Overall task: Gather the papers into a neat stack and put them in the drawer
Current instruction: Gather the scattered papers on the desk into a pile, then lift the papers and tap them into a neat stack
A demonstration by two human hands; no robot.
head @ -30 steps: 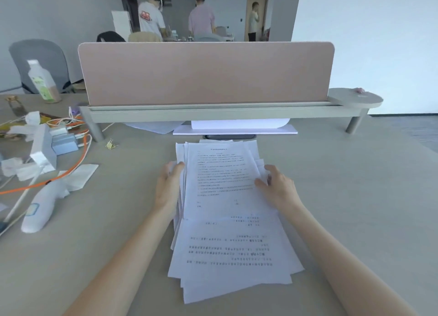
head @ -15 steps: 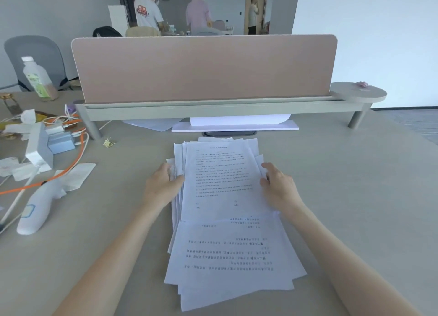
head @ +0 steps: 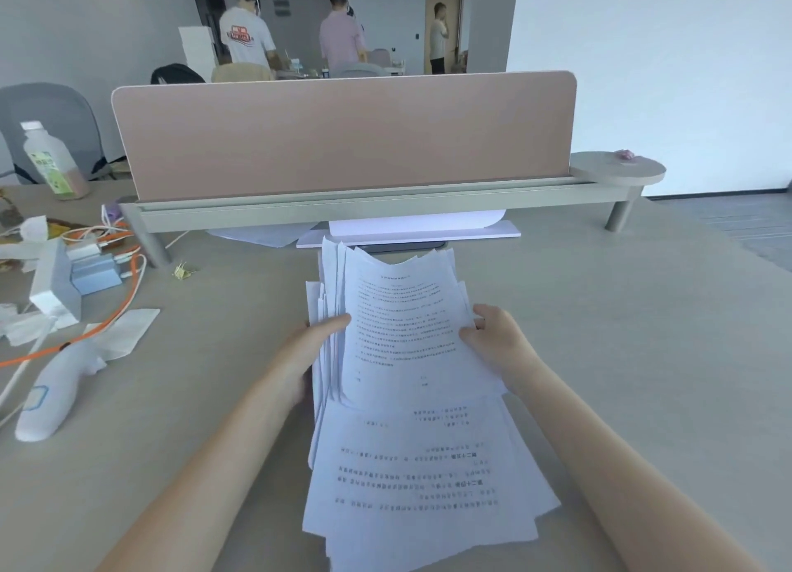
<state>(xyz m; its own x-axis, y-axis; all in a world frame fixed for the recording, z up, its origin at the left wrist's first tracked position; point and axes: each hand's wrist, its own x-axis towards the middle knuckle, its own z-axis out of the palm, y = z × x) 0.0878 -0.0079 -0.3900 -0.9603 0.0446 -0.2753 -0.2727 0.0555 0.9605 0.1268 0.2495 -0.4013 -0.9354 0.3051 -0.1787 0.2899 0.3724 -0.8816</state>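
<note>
Presently, both hands grip the upper bundle of papers at its side edges. The left hand is closed on the left edge, thumb over the top sheet, fingers hidden behind the pages. The right hand is closed on the right edge, thumb on the printed face. The bundle is tilted, far end raised off the desk, and its top edge bows downward in the middle. Page edges on the left side are fanned and uneven.

A second, lower group of sheets lies flat on the desk nearer the person, print upside down, corners splayed, partly overlapped by the held bundle.

Beyond the papers stands a pink divider panel on a raised shelf. To the left lie an orange cable, a white handheld device and a bottle. No drawer is in view.
</note>
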